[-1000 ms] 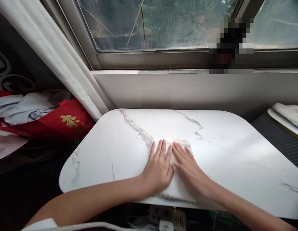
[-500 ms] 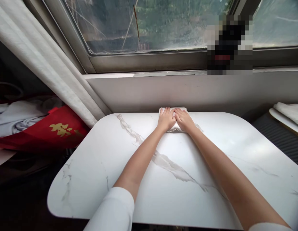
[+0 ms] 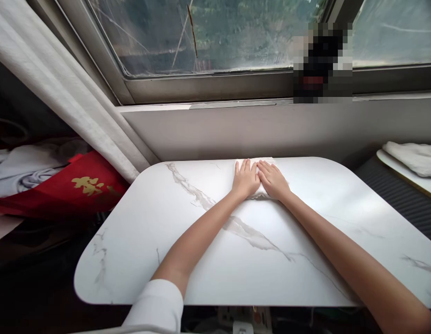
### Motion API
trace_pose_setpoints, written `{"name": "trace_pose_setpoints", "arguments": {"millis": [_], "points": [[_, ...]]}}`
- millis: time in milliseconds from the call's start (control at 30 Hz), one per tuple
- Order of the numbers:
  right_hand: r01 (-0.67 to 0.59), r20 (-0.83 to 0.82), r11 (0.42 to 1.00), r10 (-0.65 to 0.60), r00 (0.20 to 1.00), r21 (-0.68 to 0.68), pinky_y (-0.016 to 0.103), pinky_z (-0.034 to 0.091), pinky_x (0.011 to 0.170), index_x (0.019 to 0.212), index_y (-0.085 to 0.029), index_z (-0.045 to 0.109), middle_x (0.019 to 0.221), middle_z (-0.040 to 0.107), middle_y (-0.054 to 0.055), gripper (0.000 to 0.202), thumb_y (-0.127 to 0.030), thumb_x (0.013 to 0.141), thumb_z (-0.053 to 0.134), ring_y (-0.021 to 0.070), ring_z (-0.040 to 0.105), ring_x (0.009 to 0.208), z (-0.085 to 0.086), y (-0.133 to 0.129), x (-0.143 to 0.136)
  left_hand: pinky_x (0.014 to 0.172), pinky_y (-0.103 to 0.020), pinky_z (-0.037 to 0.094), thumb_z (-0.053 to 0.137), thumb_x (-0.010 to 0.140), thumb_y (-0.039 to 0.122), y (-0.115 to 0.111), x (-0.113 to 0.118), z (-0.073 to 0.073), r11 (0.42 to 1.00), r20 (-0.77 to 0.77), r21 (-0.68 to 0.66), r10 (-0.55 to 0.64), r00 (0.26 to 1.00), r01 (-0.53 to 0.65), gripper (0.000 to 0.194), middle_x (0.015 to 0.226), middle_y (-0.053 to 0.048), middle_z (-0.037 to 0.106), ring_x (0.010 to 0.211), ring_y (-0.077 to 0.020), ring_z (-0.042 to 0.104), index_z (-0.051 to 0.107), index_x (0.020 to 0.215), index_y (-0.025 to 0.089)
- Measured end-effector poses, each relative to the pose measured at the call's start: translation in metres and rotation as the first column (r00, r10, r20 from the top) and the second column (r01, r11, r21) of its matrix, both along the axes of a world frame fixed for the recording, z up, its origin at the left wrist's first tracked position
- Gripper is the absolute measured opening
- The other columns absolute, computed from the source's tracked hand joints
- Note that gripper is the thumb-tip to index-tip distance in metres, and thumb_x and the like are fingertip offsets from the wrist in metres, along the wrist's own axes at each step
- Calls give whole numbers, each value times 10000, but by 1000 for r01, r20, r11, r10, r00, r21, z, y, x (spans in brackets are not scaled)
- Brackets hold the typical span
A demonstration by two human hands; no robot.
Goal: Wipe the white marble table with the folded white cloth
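Observation:
A folded white cloth (image 3: 261, 193) lies at the far edge of a white marble-patterned table (image 3: 132, 222). My left hand (image 3: 246, 179) is flat on the cloth's left part, fingers stretched toward the wall. Close beside it, my right hand (image 3: 274, 180) covers the right part with its fingers extended too. The thumbs meet or nearly meet. Both palms hide most of the cloth; its near edge shows between and below the hands.
Behind the table rise a low wall (image 3: 208, 134) and a window frame (image 3: 208, 87). A pale curtain (image 3: 79, 88) hangs at left, beside a red bag (image 3: 62, 190) with gold print. At right, another white cloth (image 3: 413, 158) rests on a board above a dark ribbed surface (image 3: 378, 181).
Both hands and the cloth beneath them have shifted slightly toward me and to the right across the table. The camera view has moved a little too.

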State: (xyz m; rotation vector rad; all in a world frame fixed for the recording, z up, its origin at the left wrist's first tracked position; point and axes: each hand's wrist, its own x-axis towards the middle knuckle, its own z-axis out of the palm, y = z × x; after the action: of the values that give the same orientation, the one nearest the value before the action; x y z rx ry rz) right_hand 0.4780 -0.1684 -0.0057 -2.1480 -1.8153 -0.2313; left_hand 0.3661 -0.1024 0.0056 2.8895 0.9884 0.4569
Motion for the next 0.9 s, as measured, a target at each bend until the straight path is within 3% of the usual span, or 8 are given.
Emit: {"name": "trace_pose_setpoints", "arguments": {"millis": [300,400,533,733,900], "points": [[-64,19,997,65,998,-53,455,220,1122,1414,-56,329,1479,314,137,557,-344,968,160,221,214,1386,5,-112,-52,1134,-498,60,277,945,298,-94,-62,5,988,-33,-29,-155,987,154,530,1492,-168,257,1394,-266,151,300,1420,64],[-89,-10,993,89,996,-73,485,190,1134,1459,-84,213,1512,231,117,569,-371,968,183,222,139,1402,8,-148,-73,1137,-502,49,276,946,320,-122,-83,8,974,-42,-59,-221,974,218,549,1508,-161,211,1402,-266,92,269,1433,67],[-145,-94,986,137,986,-83,529,174,1140,1486,-218,-11,1539,101,31,637,-382,944,280,243,101,1405,13,-188,-90,1138,-509,33,248,957,342,-154,-103,10,956,-25,-80,-284,958,282,558,1519,-149,160,1404,-264,29,238,1445,72],[-115,-292,989,84,953,-91,601,198,1119,1462,-357,-66,1528,80,-64,659,-411,924,310,267,117,1395,13,-229,-92,1148,-491,46,237,966,375,-178,-112,16,915,-6,-103,-393,919,391,540,1518,-88,185,1407,-221,42,237,1453,143],[-56,-394,989,-3,919,-137,564,234,1115,1463,-371,6,1525,104,-64,586,-441,944,267,237,126,1387,13,-224,-73,1145,-493,60,212,971,362,-172,-97,17,908,22,-110,-404,915,403,544,1518,-110,170,1408,-239,58,247,1447,102]]}}
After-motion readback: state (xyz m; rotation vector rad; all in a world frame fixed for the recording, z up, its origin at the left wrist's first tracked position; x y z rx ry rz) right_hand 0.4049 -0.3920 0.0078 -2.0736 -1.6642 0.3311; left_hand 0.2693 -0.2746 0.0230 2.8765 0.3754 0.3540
